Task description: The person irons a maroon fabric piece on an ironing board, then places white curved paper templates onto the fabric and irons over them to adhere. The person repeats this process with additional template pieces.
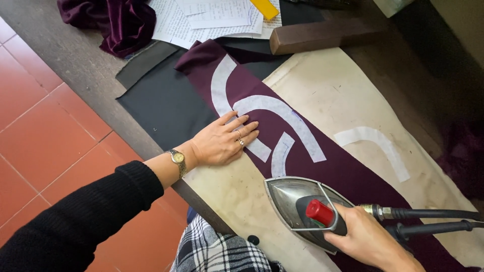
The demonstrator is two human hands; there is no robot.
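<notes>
1. Left hand: open and flat, palm down, fingers together. It presses on the maroon fabric strip and partly covers one curved white interfacing piece. A wristwatch sits on the wrist above a black sleeve.
2. Right hand: grip closed around the handle of the steam iron, just behind its red knob. Two dark hoses run out to the right from the back of the iron.
3. Steam iron: the soleplate is down and the nose points toward the left hand. It rests on the near end of the maroon strip, close to the left fingertips but apart from them.
4. Maroon fabric strip: it lies diagonally on a stained cream pressing cloth, running from under the right grip out past the left hand. Several white curved pieces lie on it ahead of the iron.
5. Loose white curved piece: on the cream cloth, beyond the iron and off the strip.
6. Beyond the left hand: black fabric, a wooden block, written papers and a bundle of dark velvet, all on the counter.
7. Step in hand, as judged: the white pieces are being pressed onto the strip while the left hand holds them flat. Moving the iron forward calls for the left fingers to be out of its path and for the white curves to lie undisturbed.
</notes>
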